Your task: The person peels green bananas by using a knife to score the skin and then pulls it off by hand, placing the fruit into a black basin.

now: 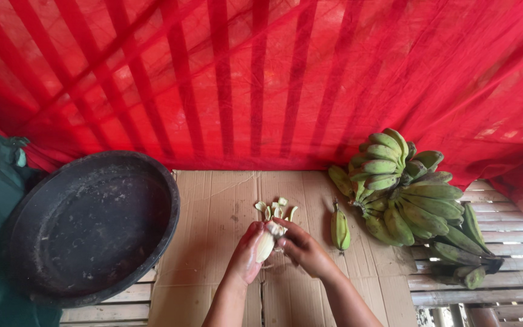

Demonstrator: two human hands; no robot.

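At lower centre of the frame, the left hand [247,253] cups a pale, smooth peeled banana [266,243] while the right hand [305,248] pinches its tip above creased cardboard [213,212]. One loose green banana [340,229], several curled peel scraps [275,209], one round black basin [89,225] at left and one big green bunch [410,200] at right surround them.

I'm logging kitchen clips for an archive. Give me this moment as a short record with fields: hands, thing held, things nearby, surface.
left hand: cups the peeled banana
right hand: fingers at the banana's top end
peel scraps: pale pieces on the cardboard, just beyond the hands
single green banana: lies right of the hands
green banana bunch: far right, against the red cloth
black basin: left
surface: flattened cardboard on wooden slats
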